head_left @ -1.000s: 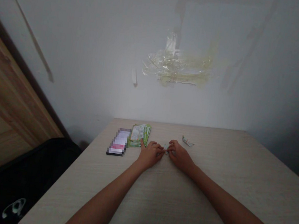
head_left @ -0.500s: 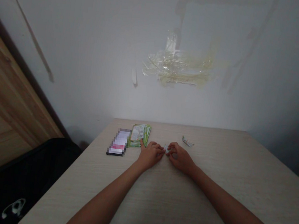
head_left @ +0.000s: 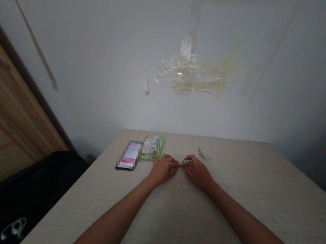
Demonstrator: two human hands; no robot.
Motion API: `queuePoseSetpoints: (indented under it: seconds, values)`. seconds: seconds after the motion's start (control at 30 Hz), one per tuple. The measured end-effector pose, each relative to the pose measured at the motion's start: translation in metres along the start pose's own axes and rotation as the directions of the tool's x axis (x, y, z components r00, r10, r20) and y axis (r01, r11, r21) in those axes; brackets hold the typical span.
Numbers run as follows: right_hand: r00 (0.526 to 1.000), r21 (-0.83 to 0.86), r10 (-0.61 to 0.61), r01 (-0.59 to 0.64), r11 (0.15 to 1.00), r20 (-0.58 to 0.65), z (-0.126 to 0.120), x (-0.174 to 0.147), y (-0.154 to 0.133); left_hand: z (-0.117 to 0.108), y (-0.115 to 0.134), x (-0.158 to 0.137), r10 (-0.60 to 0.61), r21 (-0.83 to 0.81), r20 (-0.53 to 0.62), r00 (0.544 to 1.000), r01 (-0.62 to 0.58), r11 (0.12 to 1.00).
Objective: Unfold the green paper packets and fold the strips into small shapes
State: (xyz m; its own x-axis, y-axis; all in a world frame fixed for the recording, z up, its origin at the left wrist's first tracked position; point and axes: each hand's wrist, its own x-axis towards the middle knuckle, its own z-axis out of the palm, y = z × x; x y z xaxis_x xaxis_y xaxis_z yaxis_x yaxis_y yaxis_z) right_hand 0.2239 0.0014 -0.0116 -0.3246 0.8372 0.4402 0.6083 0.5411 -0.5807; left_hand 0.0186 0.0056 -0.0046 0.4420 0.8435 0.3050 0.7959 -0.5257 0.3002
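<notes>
the left hand (head_left: 163,169) and the right hand (head_left: 197,171) meet near the middle of the bench (head_left: 186,217), their fingertips drawn in narrow on a small white and green wrapper (head_left: 181,161) that lies between them. most of the wrapper is covered by the fingers, so its full shape is hidden. an outer finger of the left hand sticks out toward the stack of green packets (head_left: 151,145) on the far left (whether it touches them, i cannot tell). the phone (head_left: 129,155) lies just left of the packets, its screen lit and blurred. a crumpled strip (head_left: 204,154) rests on the far side, beyond the right hand and a little to its right. behind the bench, clear tape (head_left: 193,74) is stuck across the pale wall (head_left: 106,50). at the left are a wooden panel (head_left: 7,97) and, nearer, a black bag (head_left: 37,185).
</notes>
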Motion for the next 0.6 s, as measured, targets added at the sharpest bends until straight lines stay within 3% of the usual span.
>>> queuePoseSetpoints:
  seconds: [0.27, 0.6]
  values:
    - [1.0, -0.282, 0.006, -0.011, 0.959, -0.018, 0.0047, 0.0047, 0.0065, 0.0004, -0.0012, 0.0001, -0.018, -0.021, 0.017, 1.0, 0.018, 1.0]
    - [0.999, -0.355, -0.034, 0.02, 0.935, -0.034, 0.0055, 0.0074, 0.006, -0.0002, -0.0025, 0.0008, -0.018, 0.024, 0.043, 0.999, 0.016, 1.0]
